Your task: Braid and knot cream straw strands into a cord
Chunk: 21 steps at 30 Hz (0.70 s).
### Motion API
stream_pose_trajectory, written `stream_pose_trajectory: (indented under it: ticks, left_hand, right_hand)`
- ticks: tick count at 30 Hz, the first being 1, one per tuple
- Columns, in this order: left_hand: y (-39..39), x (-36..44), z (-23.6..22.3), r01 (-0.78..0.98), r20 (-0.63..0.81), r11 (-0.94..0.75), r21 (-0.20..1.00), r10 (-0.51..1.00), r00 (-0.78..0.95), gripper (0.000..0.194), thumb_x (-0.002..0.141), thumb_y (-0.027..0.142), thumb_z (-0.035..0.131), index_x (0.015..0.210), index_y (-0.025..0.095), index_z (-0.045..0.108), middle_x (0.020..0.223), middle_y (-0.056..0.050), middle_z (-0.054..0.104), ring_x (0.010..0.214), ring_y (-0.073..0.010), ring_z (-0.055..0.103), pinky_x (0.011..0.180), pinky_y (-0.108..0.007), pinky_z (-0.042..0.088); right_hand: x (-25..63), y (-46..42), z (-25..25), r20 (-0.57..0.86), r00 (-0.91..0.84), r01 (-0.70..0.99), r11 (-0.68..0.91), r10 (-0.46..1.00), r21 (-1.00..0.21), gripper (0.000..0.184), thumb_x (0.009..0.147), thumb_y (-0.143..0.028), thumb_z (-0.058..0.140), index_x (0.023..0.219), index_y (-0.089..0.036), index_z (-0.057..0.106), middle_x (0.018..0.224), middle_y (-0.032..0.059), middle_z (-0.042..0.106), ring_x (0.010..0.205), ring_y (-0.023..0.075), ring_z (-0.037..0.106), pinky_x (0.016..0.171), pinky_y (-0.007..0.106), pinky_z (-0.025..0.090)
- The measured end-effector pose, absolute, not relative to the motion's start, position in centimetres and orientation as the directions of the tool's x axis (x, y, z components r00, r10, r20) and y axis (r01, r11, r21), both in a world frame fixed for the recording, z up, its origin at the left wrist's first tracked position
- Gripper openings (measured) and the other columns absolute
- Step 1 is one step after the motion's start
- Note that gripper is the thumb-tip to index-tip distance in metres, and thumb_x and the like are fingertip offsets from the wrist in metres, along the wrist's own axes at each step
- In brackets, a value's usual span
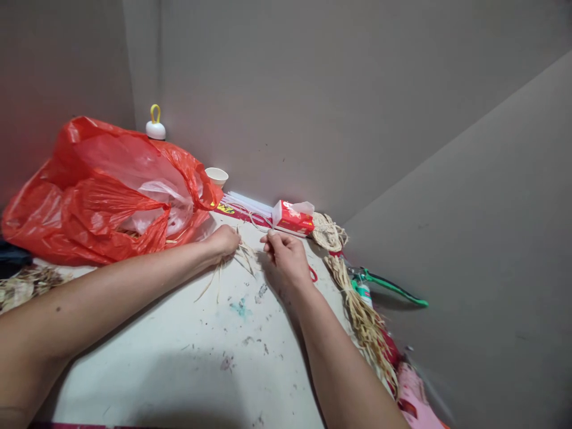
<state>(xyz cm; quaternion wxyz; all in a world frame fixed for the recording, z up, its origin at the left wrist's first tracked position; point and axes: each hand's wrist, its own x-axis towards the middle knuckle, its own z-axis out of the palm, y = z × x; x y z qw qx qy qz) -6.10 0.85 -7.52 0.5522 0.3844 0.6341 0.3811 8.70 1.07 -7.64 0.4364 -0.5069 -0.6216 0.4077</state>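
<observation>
My left hand (226,241) is closed around pale dried straw strips (245,257), whose loose ends fan out over the white tabletop (192,357). A short gap to the right, my right hand (286,257) has thumb and forefinger pressed together. Whatever lies in that pinch is too fine to make out. Just beyond its fingertips, a thin pale cord loop (257,221) lies near the table's back edge. Part of a red ring-shaped handle (313,273) shows beside the right wrist.
A big red plastic bag (89,208) fills the back left. Along the back are a paper cup (217,176), a red tissue pack (292,219) and a coiled straw braid (328,232). At right lie a straw bundle (364,316) and green-handled pliers or shears (395,287), near the grey wall.
</observation>
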Motion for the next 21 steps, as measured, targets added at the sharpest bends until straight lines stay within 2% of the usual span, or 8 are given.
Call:
stream_pose_trajectory:
  ticks: [3,6,9,13,15,17,19,21]
  left_hand:
    - [0.9,-6.1,-7.5,0.159,-0.389,0.398,0.904,0.917,-0.086,0.028,0.079,0.013,0.049,0.052,0.018,0.044,0.031,0.004,0.034,0.030,-0.0085,0.029,0.039,-0.023,0.016]
    - [0.9,-6.2,-7.6,0.215,-0.375,0.381,0.899,0.924,-0.069,0.030,0.079,0.014,0.049,0.051,0.018,0.041,0.032,0.004,0.034,0.030,-0.0084,0.031,0.039,-0.023,0.018]
    - [1.0,-6.2,-7.7,0.245,-0.363,0.366,0.898,0.930,-0.060,0.029,0.080,0.013,0.048,0.052,0.018,0.041,0.033,0.005,0.033,0.030,-0.0078,0.030,0.040,-0.023,0.018]
    - [0.8,-6.1,-7.6,0.270,-0.342,0.342,0.900,0.938,-0.049,0.029,0.082,0.015,0.047,0.054,0.018,0.040,0.034,0.005,0.033,0.030,-0.0072,0.029,0.040,-0.022,0.017]
    - [0.7,-6.0,-7.5,0.287,-0.333,0.329,0.900,0.942,-0.037,0.029,0.082,0.014,0.046,0.054,0.019,0.040,0.035,0.005,0.033,0.030,-0.0071,0.028,0.039,-0.023,0.017]
    - [0.5,-5.8,-7.4,0.296,-0.330,0.322,0.899,0.944,-0.023,0.029,0.082,0.013,0.045,0.054,0.019,0.040,0.035,0.005,0.033,0.030,-0.0071,0.028,0.039,-0.023,0.016]
    - [0.5,-5.7,-7.4,0.298,-0.338,0.328,0.896,0.941,-0.020,0.028,0.082,0.014,0.044,0.055,0.019,0.041,0.035,0.005,0.033,0.030,-0.0072,0.027,0.040,-0.023,0.015]
    - [0.6,-5.7,-7.5,0.289,-0.349,0.343,0.894,0.936,-0.032,0.026,0.083,0.015,0.045,0.057,0.018,0.043,0.035,0.005,0.034,0.031,-0.0076,0.028,0.040,-0.023,0.015]
  right_hand:
    - [8.9,1.0,-7.9,0.225,-0.228,0.483,0.310,0.947,-0.819,0.035,0.079,-0.045,0.052,0.069,-0.013,0.062,0.058,0.0022,0.056,0.051,0.0105,0.045,0.047,0.021,0.033]
    - [8.6,0.6,-8.2,0.224,-0.369,0.636,0.421,0.902,-0.647,0.020,0.077,-0.031,0.054,0.067,-0.016,0.063,0.060,0.0018,0.059,0.056,0.0118,0.048,0.052,0.022,0.033]
    - [8.3,0.0,-8.0,0.217,-0.440,0.720,0.487,0.871,-0.495,0.019,0.076,-0.020,0.047,0.063,-0.017,0.060,0.059,0.0005,0.058,0.053,0.0110,0.046,0.052,0.023,0.030]
    - [8.1,-0.3,-7.4,0.272,-0.422,0.777,0.500,0.865,-0.382,0.016,0.075,-0.021,0.047,0.065,-0.018,0.058,0.061,0.0008,0.059,0.054,0.0112,0.044,0.053,0.024,0.028]
    - [7.6,-0.2,-7.5,0.325,-0.345,0.782,0.461,0.881,-0.419,0.015,0.074,-0.021,0.047,0.065,-0.018,0.058,0.061,0.0008,0.058,0.055,0.0116,0.045,0.054,0.024,0.029]
    - [6.9,0.1,-8.0,0.342,-0.213,0.741,0.380,0.915,-0.554,0.014,0.072,-0.022,0.047,0.061,-0.018,0.055,0.057,-0.0004,0.054,0.054,0.0115,0.044,0.053,0.023,0.030]
    - [6.3,0.5,-8.6,0.300,-0.086,0.648,0.282,0.950,-0.708,0.014,0.069,-0.022,0.048,0.055,-0.018,0.051,0.051,-0.0020,0.049,0.051,0.0108,0.043,0.051,0.022,0.031]
    - [6.2,1.0,-8.9,0.253,-0.007,0.570,0.212,0.967,-0.794,0.015,0.068,-0.022,0.048,0.053,-0.018,0.050,0.049,-0.0023,0.048,0.049,0.0108,0.042,0.049,0.022,0.032]
